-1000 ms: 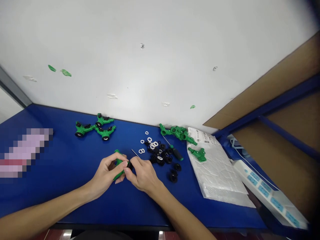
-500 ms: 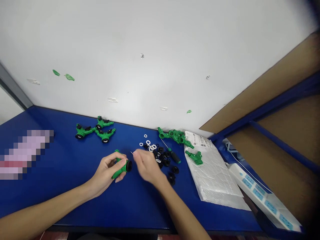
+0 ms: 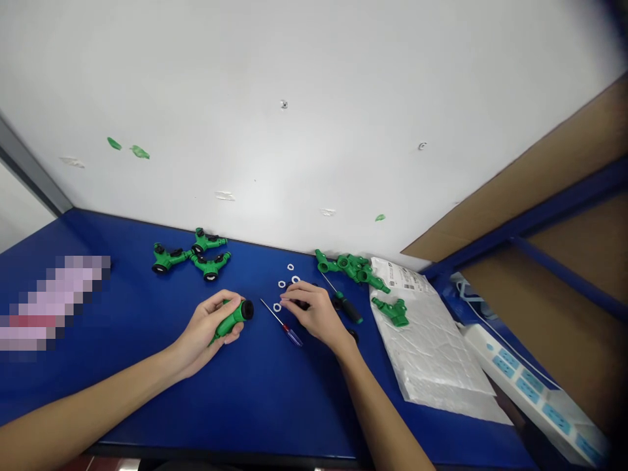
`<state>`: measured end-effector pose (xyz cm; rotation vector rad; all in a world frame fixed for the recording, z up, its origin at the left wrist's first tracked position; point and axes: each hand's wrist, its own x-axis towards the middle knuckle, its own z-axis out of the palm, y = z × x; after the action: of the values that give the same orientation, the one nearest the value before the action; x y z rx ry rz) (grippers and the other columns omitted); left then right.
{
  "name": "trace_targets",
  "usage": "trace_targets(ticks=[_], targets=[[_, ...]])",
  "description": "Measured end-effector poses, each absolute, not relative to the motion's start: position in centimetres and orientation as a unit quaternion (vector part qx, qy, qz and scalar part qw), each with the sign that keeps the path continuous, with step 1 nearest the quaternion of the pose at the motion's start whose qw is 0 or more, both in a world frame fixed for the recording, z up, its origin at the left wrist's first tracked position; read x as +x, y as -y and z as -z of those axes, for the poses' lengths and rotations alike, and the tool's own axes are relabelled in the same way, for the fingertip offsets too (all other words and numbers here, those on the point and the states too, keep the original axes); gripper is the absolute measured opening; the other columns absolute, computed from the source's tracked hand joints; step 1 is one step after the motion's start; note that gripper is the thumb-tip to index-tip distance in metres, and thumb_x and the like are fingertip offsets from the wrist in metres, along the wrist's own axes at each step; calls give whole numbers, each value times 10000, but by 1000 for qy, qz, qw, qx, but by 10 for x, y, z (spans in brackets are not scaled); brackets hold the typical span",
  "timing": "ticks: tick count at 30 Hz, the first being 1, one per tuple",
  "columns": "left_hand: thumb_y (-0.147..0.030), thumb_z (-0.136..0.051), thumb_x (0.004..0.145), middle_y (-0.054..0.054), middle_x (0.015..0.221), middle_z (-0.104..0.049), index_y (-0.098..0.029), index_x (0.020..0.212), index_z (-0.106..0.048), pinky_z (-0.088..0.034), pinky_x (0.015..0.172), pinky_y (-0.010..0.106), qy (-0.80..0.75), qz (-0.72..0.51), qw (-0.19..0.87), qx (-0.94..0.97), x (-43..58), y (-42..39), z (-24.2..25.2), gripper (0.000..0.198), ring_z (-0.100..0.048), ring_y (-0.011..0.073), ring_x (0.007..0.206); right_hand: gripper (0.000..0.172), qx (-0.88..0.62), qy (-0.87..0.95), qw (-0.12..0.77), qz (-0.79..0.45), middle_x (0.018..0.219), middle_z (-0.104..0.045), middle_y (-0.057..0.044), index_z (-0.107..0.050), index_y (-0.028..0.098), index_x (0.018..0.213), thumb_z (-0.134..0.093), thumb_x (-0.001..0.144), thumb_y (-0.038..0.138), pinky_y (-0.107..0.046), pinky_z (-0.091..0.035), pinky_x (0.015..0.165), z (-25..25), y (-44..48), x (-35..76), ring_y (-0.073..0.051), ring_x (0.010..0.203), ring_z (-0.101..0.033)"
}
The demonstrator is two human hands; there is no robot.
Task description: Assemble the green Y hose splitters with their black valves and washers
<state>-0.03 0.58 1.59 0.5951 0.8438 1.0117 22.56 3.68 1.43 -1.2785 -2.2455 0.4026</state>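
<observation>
My left hand point(image 3: 214, 326) is wrapped around a green hose splitter point(image 3: 228, 322), whose black ring end point(image 3: 246, 309) points up and to the right. My right hand point(image 3: 313, 314) pinches a white ring washer point(image 3: 277, 307) at its fingertips, just above the tabletop. Between the two hands lies a small screwdriver point(image 3: 293, 336) with a purple and red handle. More white washers point(image 3: 290, 267) lie beyond my right hand, which hides most of the pile of black parts under it.
Several green splitters with black fittings point(image 3: 210, 267) stand at the back left. Bare green splitter bodies point(image 3: 350, 263) and a green-and-black screwdriver point(image 3: 349, 307) lie at the back right. Another body point(image 3: 394, 311) rests on a white padded mailer point(image 3: 436, 353), beside a power strip point(image 3: 527, 386).
My right hand has let go of the small screwdriver, which now lies on the table. It has moved right to the pile and taken a white washer. My left hand has tilted the splitter upward.
</observation>
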Motion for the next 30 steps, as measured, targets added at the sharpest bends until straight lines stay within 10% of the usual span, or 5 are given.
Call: trace_targets(ticks=[7,12,21,30], targets=[[-315,-796,743,-17,633,-600,-152,769,-637,-336,407,147,-354,-426,805,213,5,-1,-11,229,-511,55,462,130,-281,752,538,-257,917,-738,-69,-761,212,920,-706,831,135,-308,-578,718,-12,-7,177,-170,785,-693],[-317,-793,746,-14,636,-599,-152,773,-633,-312,392,137,-340,-414,821,200,5,1,-11,231,-493,43,446,213,-280,781,515,-218,999,-693,-91,-750,228,993,-661,845,103,-334,-546,689,-11,-3,176,-179,840,-623],[-334,-760,784,-23,621,-583,-154,759,-628,-277,379,138,-301,-396,836,230,2,4,-13,224,-481,36,425,221,-314,588,473,-576,861,-605,-11,-691,210,1020,-734,807,252,-228,-480,597,-11,0,177,-83,638,-542],[-370,-730,808,27,640,-660,-167,769,-591,-240,381,151,-302,-366,835,279,2,8,-9,249,-469,44,410,236,-303,530,407,-680,837,-573,2,-650,172,911,-784,751,283,-186,-441,494,-11,-3,181,-60,568,-565]])
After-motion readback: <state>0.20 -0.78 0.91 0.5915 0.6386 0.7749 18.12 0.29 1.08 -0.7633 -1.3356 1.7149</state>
